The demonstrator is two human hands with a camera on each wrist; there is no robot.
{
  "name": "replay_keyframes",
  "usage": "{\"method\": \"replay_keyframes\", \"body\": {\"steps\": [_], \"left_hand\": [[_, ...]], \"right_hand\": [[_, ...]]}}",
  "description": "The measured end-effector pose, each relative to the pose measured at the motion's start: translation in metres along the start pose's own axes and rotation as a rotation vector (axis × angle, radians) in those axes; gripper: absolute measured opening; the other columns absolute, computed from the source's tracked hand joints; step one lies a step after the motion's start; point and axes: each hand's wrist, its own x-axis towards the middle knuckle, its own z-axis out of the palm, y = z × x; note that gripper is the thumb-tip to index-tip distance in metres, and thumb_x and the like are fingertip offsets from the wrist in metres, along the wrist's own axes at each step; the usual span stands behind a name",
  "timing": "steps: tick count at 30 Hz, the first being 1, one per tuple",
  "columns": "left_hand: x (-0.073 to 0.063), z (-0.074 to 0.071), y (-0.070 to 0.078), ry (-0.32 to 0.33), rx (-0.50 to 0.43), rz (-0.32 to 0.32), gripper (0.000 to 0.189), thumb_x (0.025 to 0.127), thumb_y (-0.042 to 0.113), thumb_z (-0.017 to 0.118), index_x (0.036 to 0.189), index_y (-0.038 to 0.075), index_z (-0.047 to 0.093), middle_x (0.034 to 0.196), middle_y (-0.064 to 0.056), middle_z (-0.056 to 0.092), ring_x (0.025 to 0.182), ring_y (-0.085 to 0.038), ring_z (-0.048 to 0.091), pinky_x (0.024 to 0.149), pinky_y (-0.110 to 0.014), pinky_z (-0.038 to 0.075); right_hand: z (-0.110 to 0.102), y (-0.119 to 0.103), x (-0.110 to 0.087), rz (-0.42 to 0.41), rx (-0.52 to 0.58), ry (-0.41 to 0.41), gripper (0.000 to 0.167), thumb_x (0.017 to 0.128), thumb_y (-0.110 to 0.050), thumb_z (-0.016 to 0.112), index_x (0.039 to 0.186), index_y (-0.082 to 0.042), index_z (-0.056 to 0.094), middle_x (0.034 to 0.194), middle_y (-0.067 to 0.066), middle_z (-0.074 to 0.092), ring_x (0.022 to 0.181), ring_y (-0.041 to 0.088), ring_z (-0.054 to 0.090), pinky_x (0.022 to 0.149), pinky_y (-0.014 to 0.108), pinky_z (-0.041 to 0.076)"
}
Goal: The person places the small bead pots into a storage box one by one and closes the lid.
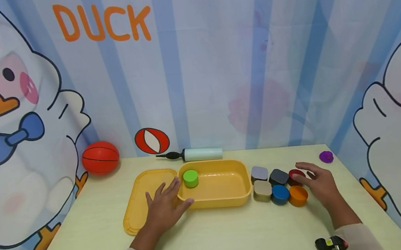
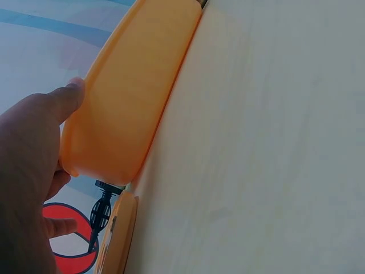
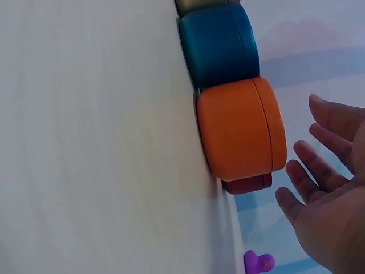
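Note:
A yellow rectangular box [image 1: 215,204] stands on the table, with a green round piece [image 1: 190,178] in its left end. My left hand [image 1: 165,209] spreads over that end; in the left wrist view its thumb [image 2: 71,97] touches the rim. To the right of the box, small tins form two rows: lavender [image 1: 259,173], dark grey-blue [image 1: 279,176] and red [image 1: 295,175] behind, beige [image 1: 263,191], blue [image 1: 280,195] and orange [image 1: 298,196] in front. My right hand [image 1: 320,182] hovers by the red tin, fingers loosely bent, holding nothing.
Left of the box lies a flat yellow lid [image 1: 136,211], partly under my left hand. A pale hand pump [image 1: 203,153] lies behind the box. A red ball [image 1: 100,158] is at the back left, a small purple object [image 1: 326,156] at the back right. A printed curtain [image 1: 210,79] hangs behind.

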Motion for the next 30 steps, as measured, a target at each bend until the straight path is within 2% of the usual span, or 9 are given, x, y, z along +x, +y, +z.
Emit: {"method": "replay_keyframes", "body": {"steps": [7,14,23,30], "left_hand": [[0.0,0.0,0.0,0.003,0.007,0.0,0.088,0.1,0.075,0.061,0.167,0.021,0.046,0.177,0.005,0.039,0.164,-0.046,0.035,0.121,-0.093,0.005],[-0.001,0.0,0.001,-0.001,0.006,-0.001,0.088,0.1,0.072,0.063,0.168,0.02,0.045,0.177,0.004,0.038,0.164,-0.046,0.035,0.121,-0.093,0.005],[0.0,0.001,0.001,0.001,0.005,0.009,0.087,0.1,0.072,0.062,0.168,0.02,0.045,0.177,0.004,0.038,0.164,-0.047,0.035,0.12,-0.094,0.005],[0.0,0.001,0.001,0.007,0.009,0.003,0.086,0.1,0.071,0.063,0.168,0.021,0.045,0.177,0.005,0.039,0.164,-0.046,0.035,0.12,-0.094,0.005]], "right_hand": [[-0.002,0.015,0.0,0.042,-0.013,0.007,0.057,0.108,-0.031,0.071,0.154,0.0,0.059,0.166,0.025,0.052,0.159,0.044,0.041,0.128,0.059,0.036],[-0.004,0.029,0.004,0.076,-0.027,-0.026,0.061,0.11,-0.037,0.068,0.158,-0.002,0.056,0.169,0.026,0.048,0.161,0.047,0.038,0.127,0.06,0.035],[-0.007,0.04,0.007,0.118,-0.016,-0.072,0.061,0.11,-0.035,0.069,0.16,-0.003,0.054,0.17,0.028,0.044,0.162,0.05,0.035,0.128,0.059,0.036],[-0.005,0.044,0.006,0.149,-0.009,-0.09,0.063,0.108,-0.043,0.07,0.159,-0.009,0.056,0.171,0.028,0.043,0.159,0.052,0.037,0.131,0.065,0.033]]}}
